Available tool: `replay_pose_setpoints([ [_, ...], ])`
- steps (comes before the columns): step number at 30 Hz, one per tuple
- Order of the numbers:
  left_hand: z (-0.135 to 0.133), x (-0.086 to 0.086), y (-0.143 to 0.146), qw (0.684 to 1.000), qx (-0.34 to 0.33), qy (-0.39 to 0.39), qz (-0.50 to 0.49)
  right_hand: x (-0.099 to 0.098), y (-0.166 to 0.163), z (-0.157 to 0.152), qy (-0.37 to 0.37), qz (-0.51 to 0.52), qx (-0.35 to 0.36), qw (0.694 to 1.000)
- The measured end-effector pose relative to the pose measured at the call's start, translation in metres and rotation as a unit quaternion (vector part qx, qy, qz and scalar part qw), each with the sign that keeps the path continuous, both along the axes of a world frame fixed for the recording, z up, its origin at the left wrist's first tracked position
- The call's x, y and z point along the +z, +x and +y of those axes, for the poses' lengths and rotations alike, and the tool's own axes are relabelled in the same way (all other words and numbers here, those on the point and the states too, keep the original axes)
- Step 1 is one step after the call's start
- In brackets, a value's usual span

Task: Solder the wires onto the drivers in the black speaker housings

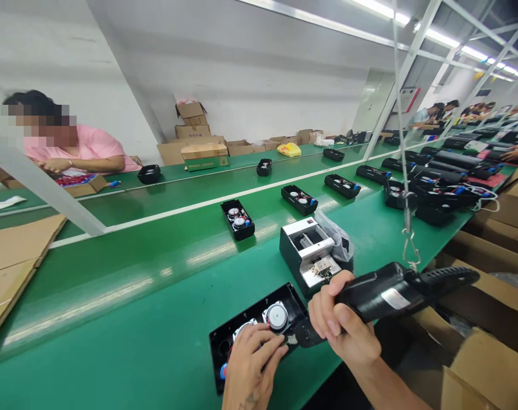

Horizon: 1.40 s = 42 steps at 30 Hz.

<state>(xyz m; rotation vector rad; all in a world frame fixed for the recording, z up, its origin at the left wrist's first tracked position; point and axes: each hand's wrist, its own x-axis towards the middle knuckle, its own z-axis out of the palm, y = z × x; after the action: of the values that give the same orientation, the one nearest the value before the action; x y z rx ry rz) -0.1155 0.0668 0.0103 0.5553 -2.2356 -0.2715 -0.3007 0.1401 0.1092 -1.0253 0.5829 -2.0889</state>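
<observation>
Two hands (251, 364) (342, 319) at conveyor's edge (312, 382)

Room is opening to the left, clutter is crowding ahead and right

The green conveyor belt (113, 319) is leaving a wide free stretch left of the black speaker housing (223, 347), beside the left hand (252, 364). The white-and-black unit (310, 256) and plastic bag (338, 234) are standing in the way ahead of the right hand (344, 319) and its black electric screwdriver (382, 293), while a hanging steel hook (410, 245) and cardboard boxes (489, 370) are hemming in the right side
</observation>
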Motion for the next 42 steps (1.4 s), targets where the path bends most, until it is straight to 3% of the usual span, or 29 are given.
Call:
replay_pose_setpoints([
  [6, 0.001, -0.014, 0.004, 0.998, -0.001, 0.054, 0.027, 0.009, 0.004, 0.003, -0.005, 0.0, -0.004, 1.0],
  [16, 0.007, 0.005, 0.003, 1.0, -0.001, -0.01, -0.002, -0.001, 0.009, 0.01, -0.01, 0.016, 0.025, 1.0],
  [22, 0.002, -0.002, -0.004, 0.992, 0.087, -0.049, -0.08, -0.019, 0.003, 0.001, 0.02, 0.064, -0.024, 0.997],
  [25, -0.001, -0.015, -0.005, 0.984, 0.074, -0.062, -0.149, -0.032, -0.001, -0.006, 0.04, 0.069, -0.047, 0.996],
  [29, 0.0, -0.027, -0.006, 0.985, 0.065, -0.07, -0.147, -0.045, -0.004, -0.012, 0.057, 0.079, -0.05, 0.994],
  [42, 0.002, -0.021, -0.008, 0.99, 0.052, -0.05, -0.118, -0.055, 0.003, -0.025, 0.061, 0.075, -0.015, 0.995],
])
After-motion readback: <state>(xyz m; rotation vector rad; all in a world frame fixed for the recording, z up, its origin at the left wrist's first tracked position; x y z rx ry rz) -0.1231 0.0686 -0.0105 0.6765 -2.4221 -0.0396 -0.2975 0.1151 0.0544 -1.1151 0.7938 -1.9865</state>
